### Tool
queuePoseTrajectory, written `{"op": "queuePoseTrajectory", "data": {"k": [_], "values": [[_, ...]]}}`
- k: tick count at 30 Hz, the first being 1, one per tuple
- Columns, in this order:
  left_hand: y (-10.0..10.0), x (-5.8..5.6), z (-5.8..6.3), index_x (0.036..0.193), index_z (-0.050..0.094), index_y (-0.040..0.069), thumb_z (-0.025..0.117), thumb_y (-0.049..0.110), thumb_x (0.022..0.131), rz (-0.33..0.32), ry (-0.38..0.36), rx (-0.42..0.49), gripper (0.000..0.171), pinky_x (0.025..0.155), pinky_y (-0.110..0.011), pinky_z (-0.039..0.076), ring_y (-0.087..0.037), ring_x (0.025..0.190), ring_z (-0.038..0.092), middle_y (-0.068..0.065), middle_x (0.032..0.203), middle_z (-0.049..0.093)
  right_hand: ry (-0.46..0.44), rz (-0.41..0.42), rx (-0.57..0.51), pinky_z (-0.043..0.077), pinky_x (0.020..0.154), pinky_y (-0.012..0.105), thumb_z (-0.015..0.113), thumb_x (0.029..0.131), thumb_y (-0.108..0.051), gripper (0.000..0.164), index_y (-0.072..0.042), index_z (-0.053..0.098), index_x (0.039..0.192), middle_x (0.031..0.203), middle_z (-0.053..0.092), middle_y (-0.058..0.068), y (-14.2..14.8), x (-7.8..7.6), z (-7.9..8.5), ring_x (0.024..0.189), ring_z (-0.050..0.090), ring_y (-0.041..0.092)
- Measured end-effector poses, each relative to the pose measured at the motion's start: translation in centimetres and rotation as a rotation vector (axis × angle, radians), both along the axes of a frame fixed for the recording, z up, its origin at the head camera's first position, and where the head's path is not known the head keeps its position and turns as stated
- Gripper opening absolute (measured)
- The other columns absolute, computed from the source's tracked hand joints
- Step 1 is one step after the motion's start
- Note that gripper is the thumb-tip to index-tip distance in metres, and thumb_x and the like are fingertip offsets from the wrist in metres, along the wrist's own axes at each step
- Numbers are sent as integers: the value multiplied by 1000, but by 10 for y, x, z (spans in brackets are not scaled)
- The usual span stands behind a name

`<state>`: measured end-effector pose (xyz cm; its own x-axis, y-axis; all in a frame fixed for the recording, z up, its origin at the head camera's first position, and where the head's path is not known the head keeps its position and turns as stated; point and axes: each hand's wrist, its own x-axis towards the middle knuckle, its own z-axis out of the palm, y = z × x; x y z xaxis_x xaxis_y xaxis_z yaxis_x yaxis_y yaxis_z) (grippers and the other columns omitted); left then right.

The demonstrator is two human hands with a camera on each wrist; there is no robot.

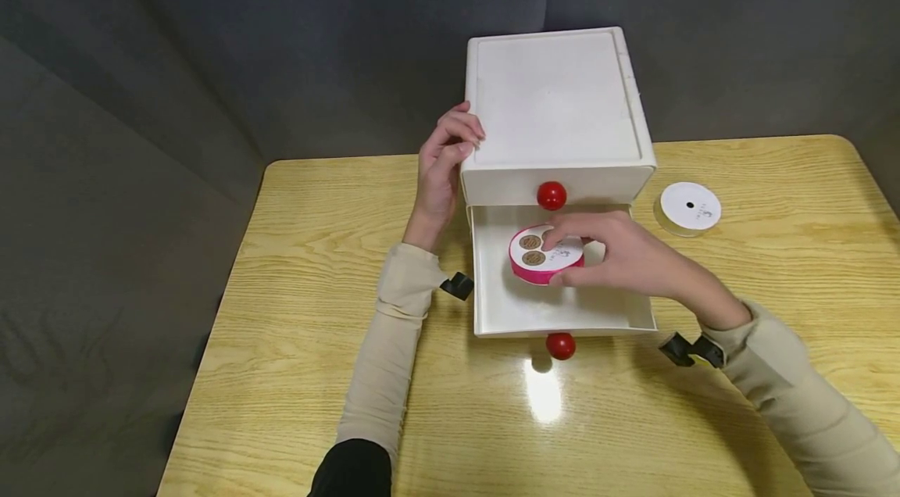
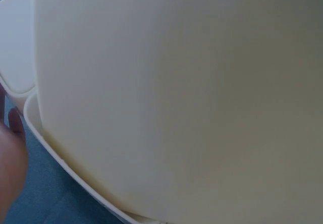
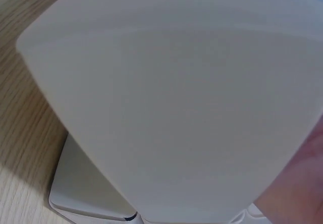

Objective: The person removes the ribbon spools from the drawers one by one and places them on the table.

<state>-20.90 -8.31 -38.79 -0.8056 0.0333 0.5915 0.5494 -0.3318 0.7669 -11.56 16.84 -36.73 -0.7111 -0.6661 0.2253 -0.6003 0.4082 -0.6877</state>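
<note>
A white two-drawer box (image 1: 555, 102) stands on the table with its lower drawer (image 1: 506, 313) pulled out. My right hand (image 1: 626, 255) reaches into that drawer and holds a spool of pink ribbon (image 1: 530, 274) between thumb and fingers. The spool's white face, with round brown stickers, is turned up. My left hand (image 1: 444, 161) grips the box's left side near its top front corner. In the left wrist view, part of the left hand (image 2: 10, 168) shows beside the white plastic. The right wrist view is mostly drawer wall (image 3: 171, 118), with the right hand (image 3: 298, 188) at its edge.
A second ribbon spool (image 1: 689, 208), pale with a white face, lies on the wooden table (image 1: 316, 270) right of the box. Red round knobs mark the upper drawer (image 1: 492, 186) and the lower one. A dark curtain (image 1: 351, 44) hangs behind.
</note>
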Motion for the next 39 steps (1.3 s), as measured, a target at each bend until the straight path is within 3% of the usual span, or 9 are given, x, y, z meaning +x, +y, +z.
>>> {"op": "queuePoseTrajectory", "data": {"k": [9,18,31,39], "values": [[0,1,1,83,64,23,49,11,84,-4,-25,3,19,121,-38,28,-19,129,45,7,95,63,-82,-69,19,52,87,39,88,81,-22,29,-25,75,107,127,71,2,9,8,10,116,64,22],[-1,0,1,83,64,23,48,11,84,-3,-26,1,20,121,-38,28,-19,130,45,7,95,63,-54,-95,45,54,83,39,88,81,-23,34,-22,74,112,129,70,2,20,11,16,111,64,18],[-2,-3,2,85,64,23,48,10,84,-9,-5,8,21,121,-38,27,-20,128,45,6,95,62,-26,-150,35,48,80,20,88,81,-18,33,-24,72,110,129,69,2,34,13,19,101,62,8],[-1,-2,2,84,64,23,47,10,85,-13,-26,14,21,121,-37,27,-19,129,45,7,95,63,-36,-197,7,49,82,15,87,81,-12,36,-20,73,112,131,69,4,42,18,20,99,61,7]]}}
